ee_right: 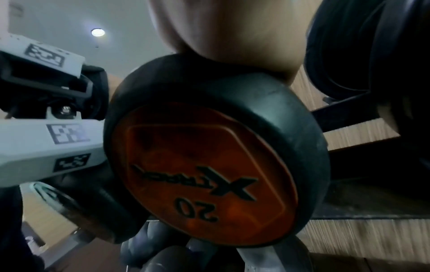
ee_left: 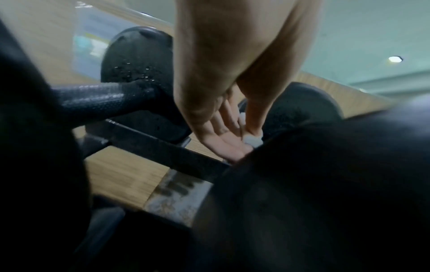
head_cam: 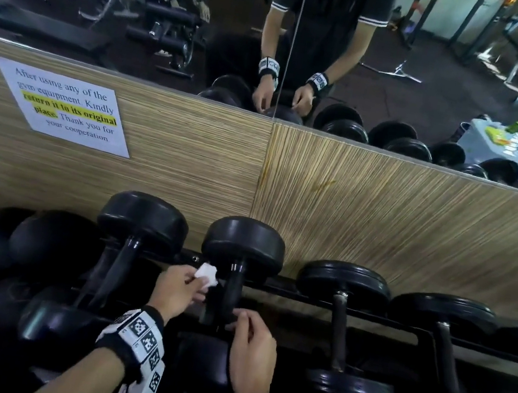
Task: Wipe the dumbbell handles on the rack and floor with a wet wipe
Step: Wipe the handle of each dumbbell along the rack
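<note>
Seen from the head: black dumbbell (head_cam: 241, 262) on the rack (head_cam: 368, 312), right hand (head_cam: 252, 349) curled beside its handle (head_cam: 232, 294), left hand (head_cam: 177, 289) pinching a wet wipe (head_cam: 206, 275) near it. Only from the right wrist: orange "20" end cap (ee_right: 204, 174).

bare forearms; each wrist wears a black strap (head_cam: 119, 349) carrying a white block (head_cam: 146, 342) printed with black-and-white square codes.

Small crumpled white wet wipe (head_cam: 206, 275) just left of black dumbbell handle (head_cam: 231, 291), dumbbell lying on rack (head_cam: 368, 312)
</note>
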Available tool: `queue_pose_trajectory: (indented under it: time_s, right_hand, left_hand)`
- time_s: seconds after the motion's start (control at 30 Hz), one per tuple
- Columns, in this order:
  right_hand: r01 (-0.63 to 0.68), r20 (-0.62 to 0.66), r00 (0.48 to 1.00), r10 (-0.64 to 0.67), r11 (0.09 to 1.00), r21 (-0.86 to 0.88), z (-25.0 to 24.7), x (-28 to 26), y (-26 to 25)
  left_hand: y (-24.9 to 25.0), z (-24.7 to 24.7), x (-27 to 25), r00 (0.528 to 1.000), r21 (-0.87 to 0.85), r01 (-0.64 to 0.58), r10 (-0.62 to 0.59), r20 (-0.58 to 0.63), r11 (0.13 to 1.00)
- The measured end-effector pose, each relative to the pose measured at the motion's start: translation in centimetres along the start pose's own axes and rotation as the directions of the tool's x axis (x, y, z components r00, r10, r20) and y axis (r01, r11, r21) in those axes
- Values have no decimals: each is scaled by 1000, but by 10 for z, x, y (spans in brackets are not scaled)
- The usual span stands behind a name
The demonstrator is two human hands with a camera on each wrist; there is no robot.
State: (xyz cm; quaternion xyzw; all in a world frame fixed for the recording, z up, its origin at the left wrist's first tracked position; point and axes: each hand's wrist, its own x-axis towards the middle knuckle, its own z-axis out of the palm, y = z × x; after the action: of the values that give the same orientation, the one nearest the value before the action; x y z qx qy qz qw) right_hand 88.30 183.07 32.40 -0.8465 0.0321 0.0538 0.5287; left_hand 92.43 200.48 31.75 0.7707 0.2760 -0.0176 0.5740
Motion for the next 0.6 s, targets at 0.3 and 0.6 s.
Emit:
queue_pose_trajectory:
  time_s: [0.3, 0.6]
  right_hand:
    - [-5, 16, 1000, 6, 998, -55, -2, 0, 0]
    - [11, 18, 1000, -10, 999, -40, -3, -1, -1]
  left_hand:
    - [-5, 29, 58, 940, 82, 14, -42, 338, 996]
    - [7, 29, 50, 962, 226, -224, 179, 204, 948]
